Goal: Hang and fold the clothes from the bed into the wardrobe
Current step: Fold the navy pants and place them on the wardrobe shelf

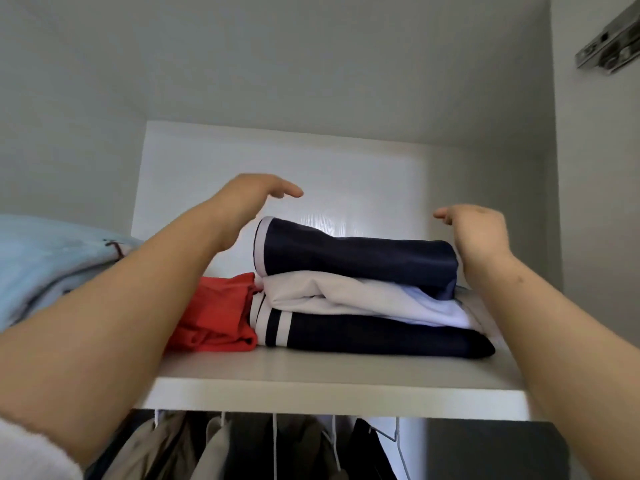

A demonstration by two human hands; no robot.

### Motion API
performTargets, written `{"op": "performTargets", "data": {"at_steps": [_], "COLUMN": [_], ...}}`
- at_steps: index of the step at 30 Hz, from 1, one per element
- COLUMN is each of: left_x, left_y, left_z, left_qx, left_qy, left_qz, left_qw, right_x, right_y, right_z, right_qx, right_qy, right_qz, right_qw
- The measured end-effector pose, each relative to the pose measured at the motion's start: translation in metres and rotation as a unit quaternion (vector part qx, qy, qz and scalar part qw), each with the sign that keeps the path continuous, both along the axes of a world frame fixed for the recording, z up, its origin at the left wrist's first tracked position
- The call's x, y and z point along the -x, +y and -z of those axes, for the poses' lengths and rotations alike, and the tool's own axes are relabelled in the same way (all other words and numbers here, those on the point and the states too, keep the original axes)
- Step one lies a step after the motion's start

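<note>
The person is wearing a fuzzy white sleeve [27,452] on the left arm [114,306]; the left hand [256,192] and right hand [474,230] are showing bare.

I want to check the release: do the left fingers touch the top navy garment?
Apart. The head view shows the left fingers raised above the top navy garment, with the white back panel visible between them.

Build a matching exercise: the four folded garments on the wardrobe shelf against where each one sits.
Things:
1. red garment
2. white garment
3. striped navy garment
4. plain navy garment

Places:
A. bottom layer
B. alone, left of the other three
C. top layer
D. middle layer

Pairs: 1-B, 2-D, 3-A, 4-C
</note>
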State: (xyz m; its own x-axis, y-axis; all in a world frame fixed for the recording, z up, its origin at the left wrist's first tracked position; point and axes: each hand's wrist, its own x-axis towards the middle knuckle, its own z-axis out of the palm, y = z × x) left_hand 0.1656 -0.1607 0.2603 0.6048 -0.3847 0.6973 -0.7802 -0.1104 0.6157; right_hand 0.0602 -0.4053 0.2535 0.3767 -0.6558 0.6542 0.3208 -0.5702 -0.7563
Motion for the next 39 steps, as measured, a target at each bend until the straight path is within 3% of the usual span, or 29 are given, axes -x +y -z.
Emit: {"op": "performTargets", "data": {"at_steps": [3, 5, 7, 10, 14, 17, 21, 25, 28, 32, 36, 39], "left_x": [0.023, 0.026, 0.022, 0.027, 0.026, 0.028, 0.032, 0.037, 0.038, 0.043, 0.049, 0.058], "left_y": [-0.002, -0.005, -0.003, 0.000, 0.000, -0.001, -0.003, -0.004, -0.005, -0.005, -0.008, -0.010], "left_z": [0.002, 0.013, 0.018, 0.020, 0.029, 0.034, 0.033, 0.029, 0.037, 0.054, 0.068, 0.067], "left_qx": [-0.048, -0.159, -0.219, -0.205, -0.186, -0.214, -0.313, -0.367, -0.357, -0.267, -0.273, -0.296], "left_qy": [-0.042, -0.099, -0.200, -0.290, -0.339, -0.308, -0.241, -0.169, -0.137, -0.115, -0.130, -0.115], "left_qz": [0.055, 0.060, 0.005, -0.034, -0.077, -0.117, -0.140, -0.155, -0.152, -0.158, -0.194, -0.209], "left_qw": [0.996, 0.980, 0.955, 0.934, 0.919, 0.919, 0.908, 0.902, 0.911, 0.944, 0.933, 0.925], "right_x": [0.029, 0.037, 0.042, 0.045, 0.041, 0.031, 0.025, 0.025, 0.026, 0.025, 0.026, 0.034], "right_y": [0.018, 0.023, 0.021, 0.012, -0.003, -0.008, -0.004, 0.005, 0.015, 0.037, 0.045, 0.048], "right_z": [0.013, 0.020, 0.021, 0.025, 0.031, 0.037, 0.043, 0.043, 0.045, 0.052, 0.066, 0.062], "right_qx": [0.182, 0.323, 0.432, 0.487, 0.540, 0.533, 0.452, 0.444, 0.423, 0.397, 0.382, 0.365], "right_qy": [-0.004, 0.129, 0.242, 0.269, 0.206, 0.209, 0.313, 0.355, 0.363, 0.291, 0.357, 0.356], "right_qz": [-0.069, -0.073, 0.004, 0.034, 0.131, 0.135, 0.051, 0.085, 0.106, 0.104, 0.051, 0.042], "right_qw": [0.981, 0.935, 0.868, 0.830, 0.806, 0.808, 0.834, 0.818, 0.823, 0.864, 0.851, 0.859]}}
